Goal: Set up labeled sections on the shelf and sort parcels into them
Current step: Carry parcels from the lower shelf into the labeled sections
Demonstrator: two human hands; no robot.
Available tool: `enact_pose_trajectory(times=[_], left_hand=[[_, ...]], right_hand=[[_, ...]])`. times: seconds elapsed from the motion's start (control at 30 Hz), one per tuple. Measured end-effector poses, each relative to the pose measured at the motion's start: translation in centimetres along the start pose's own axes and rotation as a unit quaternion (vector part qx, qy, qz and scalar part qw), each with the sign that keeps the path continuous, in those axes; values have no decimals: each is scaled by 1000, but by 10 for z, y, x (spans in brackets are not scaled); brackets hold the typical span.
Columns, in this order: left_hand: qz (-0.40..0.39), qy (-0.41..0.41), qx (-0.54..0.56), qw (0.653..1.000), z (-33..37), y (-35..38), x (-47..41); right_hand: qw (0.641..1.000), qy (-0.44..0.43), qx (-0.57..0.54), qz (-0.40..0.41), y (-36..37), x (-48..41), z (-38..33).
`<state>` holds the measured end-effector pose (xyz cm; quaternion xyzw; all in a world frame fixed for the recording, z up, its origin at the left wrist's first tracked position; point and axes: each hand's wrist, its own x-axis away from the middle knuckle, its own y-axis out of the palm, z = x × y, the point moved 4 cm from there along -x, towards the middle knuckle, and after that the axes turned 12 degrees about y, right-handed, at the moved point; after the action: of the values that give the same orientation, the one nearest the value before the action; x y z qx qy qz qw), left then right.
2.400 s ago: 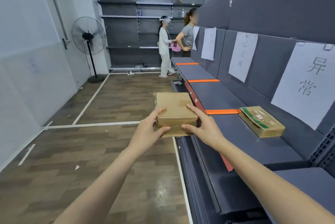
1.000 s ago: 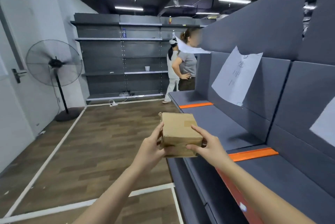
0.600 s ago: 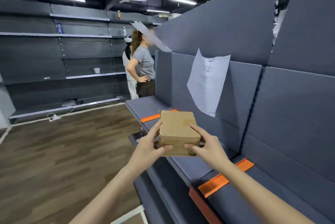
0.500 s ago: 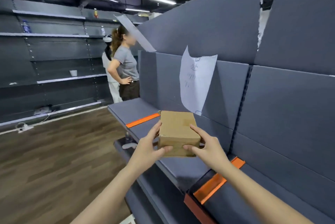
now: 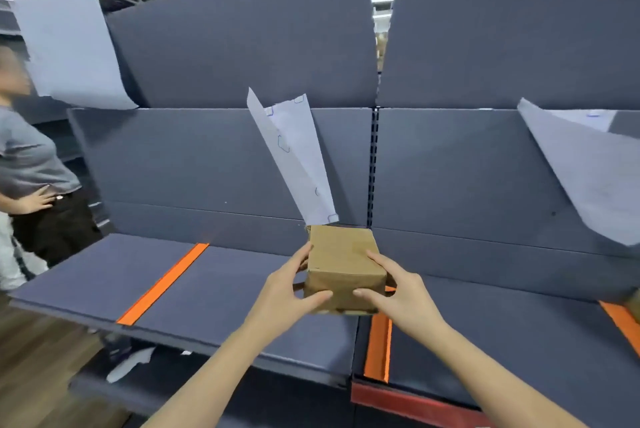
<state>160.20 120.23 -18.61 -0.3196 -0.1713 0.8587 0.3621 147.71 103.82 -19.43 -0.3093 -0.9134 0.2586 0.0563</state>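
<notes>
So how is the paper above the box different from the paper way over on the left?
The middle paper hangs just above the box; the left paper sits higher in the view. The middle paper looks narrow and folded along one edge; the left paper looks wide and flatter. The middle paper shows small blue marks; the left paper looks blank. Both are pale sheets on the grey shelf back.
</notes>
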Motion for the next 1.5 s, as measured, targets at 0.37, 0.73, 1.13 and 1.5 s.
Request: enact_pose_trajectory(times=[0.37,0.73,1.13,1.5], left_hand=[[16,-5,228,974,39,27,-11],[-49,-75,342,935,74,69,-19],[-52,-5,209,977,88,87,-27],[-105,54,137,983,107,88,-22]], right_hand=[[986,43,-53,153,-45,75,1],[986,87,50,130,-73,93,9],[969,0,186,163,-80,87,-37],[986,59,52,149,-84,87,-25]])
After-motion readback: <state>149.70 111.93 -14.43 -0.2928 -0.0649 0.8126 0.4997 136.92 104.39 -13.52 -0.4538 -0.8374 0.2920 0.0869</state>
